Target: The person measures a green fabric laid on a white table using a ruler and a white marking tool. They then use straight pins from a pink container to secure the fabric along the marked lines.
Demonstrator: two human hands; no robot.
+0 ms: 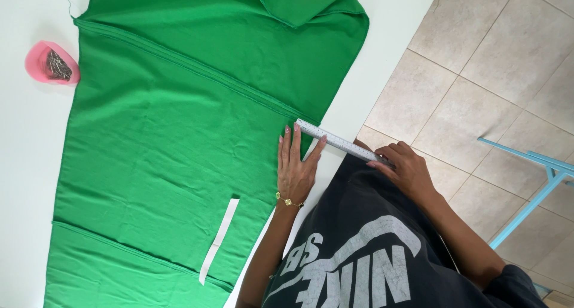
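A large green fabric (179,122) lies spread over a white table (24,116). My left hand (296,167) rests flat on the fabric's near edge, fingers apart, pressing beside one end of a metal ruler (341,143). My right hand (406,167) holds the ruler's other end, which reaches past the table edge toward my dark shirt. A white paper strip (218,239) lies on the fabric, left of my left wrist.
A pink dish (51,63) with several pins sits on the table at the fabric's left side. Tiled floor (478,63) lies to the right of the table. A light blue metal frame (538,176) stands at the right edge.
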